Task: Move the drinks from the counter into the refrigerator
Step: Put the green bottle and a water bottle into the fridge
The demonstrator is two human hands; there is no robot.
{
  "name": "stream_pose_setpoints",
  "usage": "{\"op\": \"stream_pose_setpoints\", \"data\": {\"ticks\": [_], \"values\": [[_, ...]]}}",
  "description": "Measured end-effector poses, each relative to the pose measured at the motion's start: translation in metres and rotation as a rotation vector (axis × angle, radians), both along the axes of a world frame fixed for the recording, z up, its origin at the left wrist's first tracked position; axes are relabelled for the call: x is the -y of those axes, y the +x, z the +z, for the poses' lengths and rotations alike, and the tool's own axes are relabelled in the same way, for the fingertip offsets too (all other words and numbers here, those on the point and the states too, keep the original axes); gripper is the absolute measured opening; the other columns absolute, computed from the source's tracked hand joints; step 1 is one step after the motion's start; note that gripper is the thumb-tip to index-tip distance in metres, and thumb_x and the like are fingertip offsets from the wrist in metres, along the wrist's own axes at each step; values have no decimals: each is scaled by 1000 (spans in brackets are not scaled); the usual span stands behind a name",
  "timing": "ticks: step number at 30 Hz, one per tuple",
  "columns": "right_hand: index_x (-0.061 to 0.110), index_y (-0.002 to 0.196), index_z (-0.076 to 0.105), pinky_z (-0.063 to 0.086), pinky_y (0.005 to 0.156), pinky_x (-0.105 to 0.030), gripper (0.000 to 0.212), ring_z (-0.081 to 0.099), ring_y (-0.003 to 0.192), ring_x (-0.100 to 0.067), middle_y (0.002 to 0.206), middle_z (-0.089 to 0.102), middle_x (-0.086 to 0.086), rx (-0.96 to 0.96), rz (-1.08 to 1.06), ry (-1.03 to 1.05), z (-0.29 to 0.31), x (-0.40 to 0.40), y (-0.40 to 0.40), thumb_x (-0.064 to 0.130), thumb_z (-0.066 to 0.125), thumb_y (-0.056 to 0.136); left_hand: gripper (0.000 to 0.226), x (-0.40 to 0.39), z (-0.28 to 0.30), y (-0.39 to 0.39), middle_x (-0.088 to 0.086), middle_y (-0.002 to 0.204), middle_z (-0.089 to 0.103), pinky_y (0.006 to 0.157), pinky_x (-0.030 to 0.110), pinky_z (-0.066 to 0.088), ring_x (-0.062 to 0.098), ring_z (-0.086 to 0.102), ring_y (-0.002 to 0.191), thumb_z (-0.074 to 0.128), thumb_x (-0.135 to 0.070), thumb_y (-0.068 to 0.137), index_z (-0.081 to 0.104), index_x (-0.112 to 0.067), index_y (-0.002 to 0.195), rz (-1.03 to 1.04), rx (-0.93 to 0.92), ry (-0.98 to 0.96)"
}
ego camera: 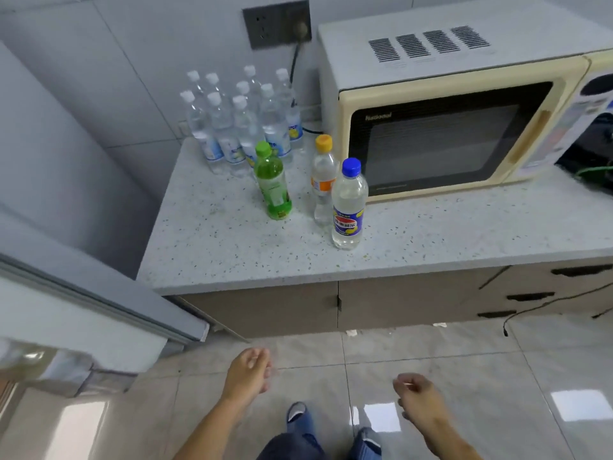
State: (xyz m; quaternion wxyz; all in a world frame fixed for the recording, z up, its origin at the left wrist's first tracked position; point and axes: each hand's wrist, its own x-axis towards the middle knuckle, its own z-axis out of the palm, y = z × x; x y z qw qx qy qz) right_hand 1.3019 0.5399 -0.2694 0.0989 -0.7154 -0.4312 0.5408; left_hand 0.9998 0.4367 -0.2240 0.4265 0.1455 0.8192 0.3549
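Three drinks stand upright on the speckled counter [232,247]: a green bottle [272,184], a clear bottle with an orange cap [322,179], and a clear bottle with a blue cap [348,207] nearest the front edge. Behind them a cluster of several white-capped water bottles [238,124] stands against the wall. My left hand [248,370] hangs low over the floor, fingers relaxed and holding nothing. My right hand [419,396] is also low, fingers loosely curled and empty. Both hands are well below the counter. The refrigerator door [99,303] stands open at the left.
A cream microwave [447,127] takes up the right of the counter, close beside the orange-capped bottle. A wall socket [277,23] with a plugged cable is above the water bottles. Cabinet drawers [530,297] lie under the counter. My feet [298,416] stand on glossy floor tiles.
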Motion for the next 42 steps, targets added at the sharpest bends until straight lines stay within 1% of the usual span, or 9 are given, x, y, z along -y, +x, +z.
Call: {"op": "stream_pose_setpoints", "data": {"ticks": [7,11,16,21,24,28,31,37,42], "values": [[22,106,64,47,64,-8,15,63,77,-13,89,67,4,-267,356,379,84,-83,-137,22,68,91,22,-43,47,-30,-8,94,72,64,21,57,7,70,83,56,-47,95,67,-29,100,126,-125,169],[25,131,53,54,86,-27,48,62,99,-10,118,59,10,-383,426,506,128,-130,-218,33,72,88,21,-91,77,-61,-5,95,72,67,26,59,12,70,86,57,-44,95,67,-26,99,247,-133,314],[25,150,29,42,109,-39,87,44,133,-18,148,40,1,-317,450,629,152,-191,-294,44,77,81,8,-171,110,-105,-5,103,70,64,22,56,11,69,90,60,-28,95,62,-33,101,429,-145,476],[29,155,18,29,112,-32,113,29,145,-18,158,29,1,-308,359,593,152,-233,-341,43,88,68,23,-257,138,-144,-6,108,68,75,29,58,7,66,90,64,-25,91,60,-31,113,500,-132,551],[33,145,33,41,102,-26,96,45,133,-17,144,46,4,-363,355,581,147,-251,-357,37,89,67,33,-299,149,-170,-12,105,68,84,32,57,2,64,92,66,-27,89,61,-28,121,465,-185,558],[43,114,42,44,71,-16,61,59,88,2,99,60,20,-389,241,646,143,-254,-364,29,85,72,46,-343,159,-197,-3,127,64,75,15,43,1,59,96,69,-28,87,59,-22,131,395,-263,553],[52,109,37,41,69,-9,64,56,88,17,95,59,24,-418,193,655,140,-249,-363,28,84,74,52,-371,164,-207,2,138,56,91,24,43,9,55,113,70,-30,87,55,-22,136,306,-313,546],[59,108,33,48,81,-20,67,59,94,-1,104,61,17,-370,201,712,133,-239,-359,26,82,75,61,-407,172,-216,7,136,42,105,34,43,22,52,120,72,-40,83,49,-35,139,149,-474,443],[62,103,29,41,71,-9,69,54,92,17,98,57,26,-322,250,702,134,-244,-350,29,83,76,43,-416,176,-223,8,132,47,102,42,44,32,47,124,70,-41,87,61,-29,127,89,-522,360]]}}
